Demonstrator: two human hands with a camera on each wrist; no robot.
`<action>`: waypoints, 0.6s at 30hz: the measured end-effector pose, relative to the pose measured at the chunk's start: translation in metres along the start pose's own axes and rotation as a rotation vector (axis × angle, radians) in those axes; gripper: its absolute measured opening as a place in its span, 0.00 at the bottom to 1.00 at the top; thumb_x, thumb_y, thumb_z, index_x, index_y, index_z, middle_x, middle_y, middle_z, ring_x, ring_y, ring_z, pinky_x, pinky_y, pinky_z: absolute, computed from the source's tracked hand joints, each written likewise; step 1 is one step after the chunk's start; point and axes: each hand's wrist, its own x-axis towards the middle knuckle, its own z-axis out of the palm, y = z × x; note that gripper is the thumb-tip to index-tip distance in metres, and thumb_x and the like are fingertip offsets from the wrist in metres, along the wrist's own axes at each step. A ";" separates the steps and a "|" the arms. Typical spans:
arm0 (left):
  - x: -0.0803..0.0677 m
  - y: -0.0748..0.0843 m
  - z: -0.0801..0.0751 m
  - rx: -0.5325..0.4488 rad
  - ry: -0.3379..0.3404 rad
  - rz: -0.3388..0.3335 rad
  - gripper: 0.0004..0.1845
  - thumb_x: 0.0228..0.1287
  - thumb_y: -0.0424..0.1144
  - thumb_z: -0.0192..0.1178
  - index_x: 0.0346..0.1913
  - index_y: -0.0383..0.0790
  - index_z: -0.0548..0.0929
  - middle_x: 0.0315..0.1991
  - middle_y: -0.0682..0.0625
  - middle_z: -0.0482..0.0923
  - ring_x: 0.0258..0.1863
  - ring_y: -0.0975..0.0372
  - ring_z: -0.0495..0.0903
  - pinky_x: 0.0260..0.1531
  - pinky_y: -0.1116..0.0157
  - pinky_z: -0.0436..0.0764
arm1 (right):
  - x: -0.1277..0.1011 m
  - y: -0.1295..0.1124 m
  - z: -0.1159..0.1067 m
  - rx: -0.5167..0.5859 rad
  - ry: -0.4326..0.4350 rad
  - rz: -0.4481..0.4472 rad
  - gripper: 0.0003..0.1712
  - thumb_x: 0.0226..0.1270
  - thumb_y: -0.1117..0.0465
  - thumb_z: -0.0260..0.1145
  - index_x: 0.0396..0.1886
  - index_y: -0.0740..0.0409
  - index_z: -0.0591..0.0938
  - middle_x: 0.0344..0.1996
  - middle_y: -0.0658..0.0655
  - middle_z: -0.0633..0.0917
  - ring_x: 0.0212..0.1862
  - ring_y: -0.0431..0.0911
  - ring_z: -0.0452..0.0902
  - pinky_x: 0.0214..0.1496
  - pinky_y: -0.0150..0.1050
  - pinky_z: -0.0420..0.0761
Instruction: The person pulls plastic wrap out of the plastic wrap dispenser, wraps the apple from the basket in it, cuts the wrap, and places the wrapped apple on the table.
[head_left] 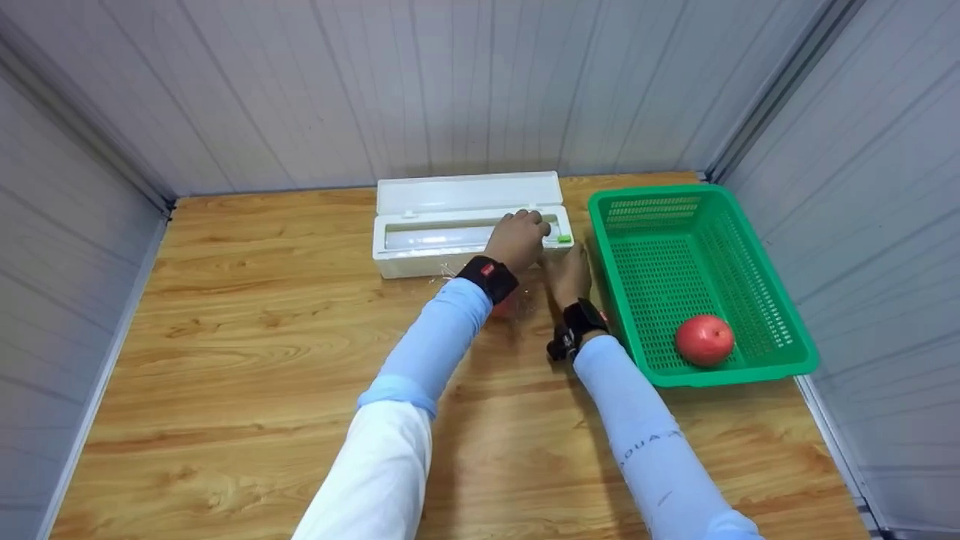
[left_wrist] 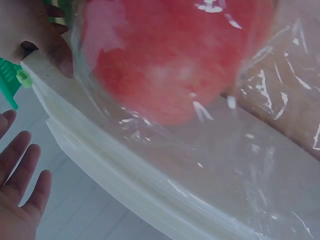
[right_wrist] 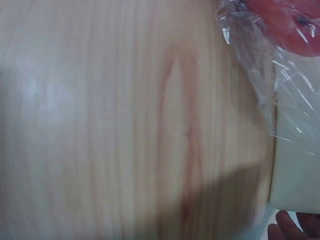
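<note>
Head view shows the left hand (head_left: 517,238) resting on the white cling-film dispenser (head_left: 420,259), fingers loosely bent over its slot. Right hand (head_left: 568,271) lies at the dispenser's right end; its grip cannot be told. Between them, a film-covered red fruit (left_wrist: 170,60) sits on the desk (head_left: 247,352).

The head camera is looking down and forward over the whole worktop (head_left: 262,337). Both wrist cameras are sitting very near, sharing the film-wrapped red fruit (left_wrist: 170,55) beside the white dispenser box (head_left: 450,259).
</note>
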 end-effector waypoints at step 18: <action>0.016 0.022 0.015 -0.084 -0.006 -0.100 0.12 0.64 0.41 0.58 0.48 0.41 0.83 0.43 0.45 0.82 0.44 0.53 0.80 0.48 0.57 0.79 | -0.005 0.010 0.026 -0.168 0.194 -0.186 0.17 0.68 0.52 0.57 0.47 0.58 0.79 0.40 0.56 0.84 0.43 0.50 0.80 0.46 0.44 0.78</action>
